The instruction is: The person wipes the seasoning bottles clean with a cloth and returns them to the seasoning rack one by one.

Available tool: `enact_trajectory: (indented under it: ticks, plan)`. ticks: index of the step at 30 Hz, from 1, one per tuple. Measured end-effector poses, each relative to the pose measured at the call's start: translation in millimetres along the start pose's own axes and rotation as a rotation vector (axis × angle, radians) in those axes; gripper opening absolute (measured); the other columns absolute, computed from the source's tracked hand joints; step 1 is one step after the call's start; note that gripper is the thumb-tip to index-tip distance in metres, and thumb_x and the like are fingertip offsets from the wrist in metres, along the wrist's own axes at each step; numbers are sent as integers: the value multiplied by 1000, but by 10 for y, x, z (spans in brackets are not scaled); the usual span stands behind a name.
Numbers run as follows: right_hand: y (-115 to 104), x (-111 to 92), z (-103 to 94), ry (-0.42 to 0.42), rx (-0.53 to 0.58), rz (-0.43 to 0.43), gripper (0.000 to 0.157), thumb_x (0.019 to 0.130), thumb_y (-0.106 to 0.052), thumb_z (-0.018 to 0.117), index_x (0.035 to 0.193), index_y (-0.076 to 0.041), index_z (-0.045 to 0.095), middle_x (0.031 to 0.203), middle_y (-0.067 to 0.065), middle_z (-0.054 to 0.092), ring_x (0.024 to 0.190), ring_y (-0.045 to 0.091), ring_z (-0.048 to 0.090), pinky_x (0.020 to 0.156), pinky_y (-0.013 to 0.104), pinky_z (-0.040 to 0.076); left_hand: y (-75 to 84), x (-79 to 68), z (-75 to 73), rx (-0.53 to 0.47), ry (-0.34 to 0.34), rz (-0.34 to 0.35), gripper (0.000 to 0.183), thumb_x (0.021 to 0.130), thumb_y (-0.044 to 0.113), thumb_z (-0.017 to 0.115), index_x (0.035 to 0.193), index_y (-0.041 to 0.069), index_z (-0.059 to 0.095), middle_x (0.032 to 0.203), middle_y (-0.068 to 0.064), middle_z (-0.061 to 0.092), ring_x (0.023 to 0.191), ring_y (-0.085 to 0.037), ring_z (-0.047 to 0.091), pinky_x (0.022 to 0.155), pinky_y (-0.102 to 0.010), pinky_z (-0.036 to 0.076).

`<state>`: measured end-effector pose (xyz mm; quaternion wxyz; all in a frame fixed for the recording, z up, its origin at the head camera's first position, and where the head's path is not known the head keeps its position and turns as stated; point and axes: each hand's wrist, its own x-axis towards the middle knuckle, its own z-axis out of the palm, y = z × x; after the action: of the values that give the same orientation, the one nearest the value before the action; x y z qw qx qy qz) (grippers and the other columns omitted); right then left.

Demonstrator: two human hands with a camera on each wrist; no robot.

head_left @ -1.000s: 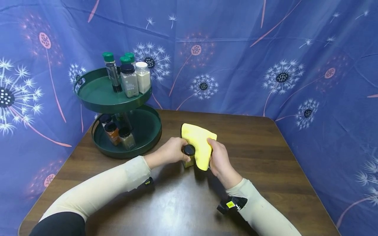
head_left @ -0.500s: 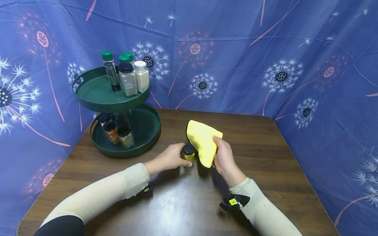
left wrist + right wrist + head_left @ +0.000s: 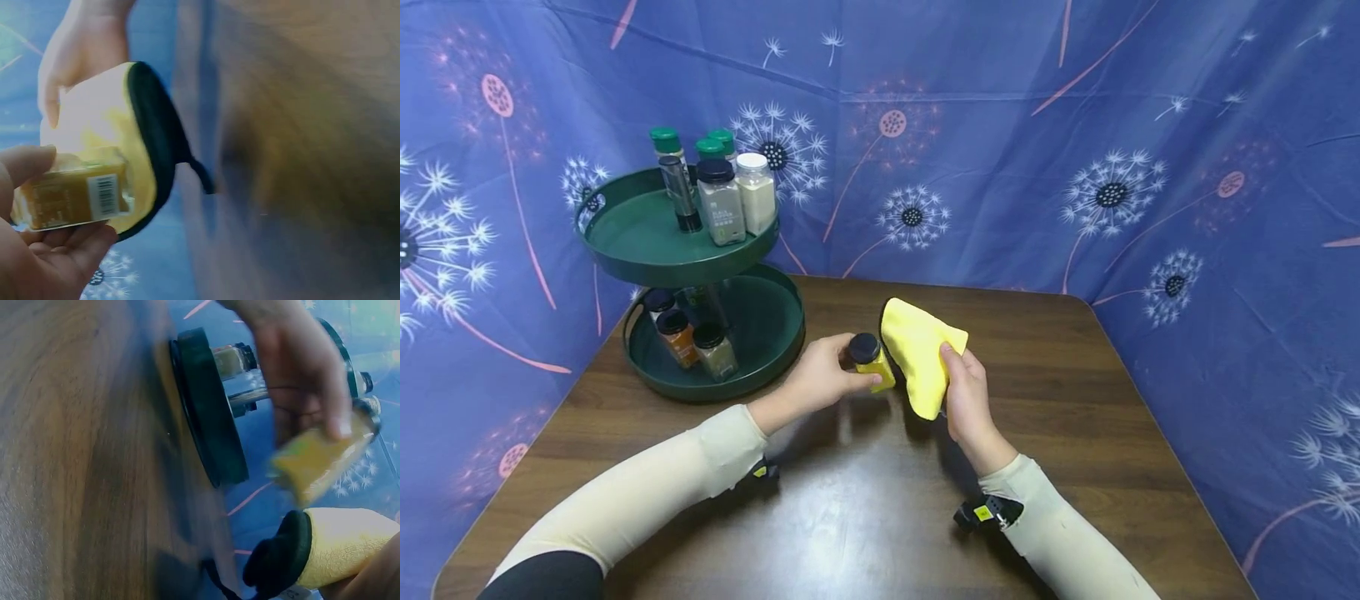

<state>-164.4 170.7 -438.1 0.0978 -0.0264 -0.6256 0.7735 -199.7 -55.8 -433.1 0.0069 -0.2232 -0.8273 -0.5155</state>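
Observation:
Tilted in my left hand (image 3: 822, 372) is a small square spice jar (image 3: 876, 369) with a black lid and yellow contents, gripped between thumb and fingers. Its barcode label faces the left wrist view, where the jar (image 3: 75, 195) overlaps the cloth behind it. My right hand (image 3: 967, 395) pinches a yellow cloth (image 3: 917, 354) with a dark edging and a dark hanging loop. In the head view the cloth's left edge lies right beside the jar. The right wrist view has the jar (image 3: 325, 459) just above the folded cloth (image 3: 344, 547).
A two-tier dark green round rack (image 3: 677, 271) stands at the table's back left. Its upper tier bears several jars and shakers, including a white-lidded jar (image 3: 756, 193); spice jars such as an orange one (image 3: 677, 339) sit below. A patterned blue curtain (image 3: 1000, 142) hangs behind the brown table (image 3: 1060, 400).
My left hand has lifted the jar from the table and tilted it, its lid leaning left. My right hand has moved the cloth slightly right and away from me.

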Motion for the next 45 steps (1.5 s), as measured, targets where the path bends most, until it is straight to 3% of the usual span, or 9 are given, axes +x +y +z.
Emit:
enact_trajectory:
  ticks: [7,10,16,20,22,28,34,40,45]
  plan:
    - [15,-128,152,-184,-84,-89,39,106,-26,53,129,5,59,102,7,67,88,16,68,75,29,57,183,-20,-69,-209,52,65,47,78,22,92,119,14,72,112,-1,76,99,-16,75,85,-32,59]
    - [15,-111,216,-225,7,-60,40,107,-28,49,131,4,56,109,8,65,97,17,66,82,30,56,196,-49,-33,-236,52,111,49,78,19,91,123,13,71,116,-1,75,104,-16,74,88,-31,59]
    - [-2,-2,282,-322,311,230,41,111,-35,36,139,-7,46,126,3,60,118,15,60,99,30,51,250,-110,-27,-181,38,276,49,77,14,91,122,14,71,115,3,74,106,-12,71,89,-32,58]
    - [-32,-6,285,-408,381,481,43,109,-44,28,130,-16,52,116,-2,65,107,14,63,95,30,52,382,-124,-64,-21,34,433,52,78,20,92,124,13,70,116,4,74,107,-10,69,91,-29,56]
    - [-56,-28,293,-424,393,526,44,108,-44,25,123,-17,56,109,-3,67,100,14,64,92,31,53,449,-100,-99,51,59,477,54,77,23,92,125,12,69,116,4,74,106,-10,68,89,-29,56]
    - [-147,-90,339,-260,383,395,36,111,-35,33,127,-12,55,113,-1,69,105,13,67,95,29,54,519,-53,-210,161,140,494,56,77,22,92,126,11,68,118,0,74,109,-13,69,94,-33,56]
    - [-210,-138,364,-78,256,191,39,109,-27,44,132,4,52,116,4,66,108,15,64,92,28,54,510,-82,-246,130,196,421,49,79,23,90,122,11,71,115,0,75,106,-12,69,89,-34,58]
    - [-178,-178,366,-139,224,117,43,109,-28,44,130,7,54,117,9,62,109,19,63,92,31,54,471,-196,-201,-45,159,237,48,75,18,93,118,14,73,109,4,76,101,-8,72,85,-30,59]
    - [-150,-150,323,-212,225,138,44,110,-33,41,133,3,53,118,7,63,110,19,63,92,30,54,505,-262,-157,-28,72,323,50,78,21,92,122,14,71,114,5,75,107,-9,70,90,-30,58]
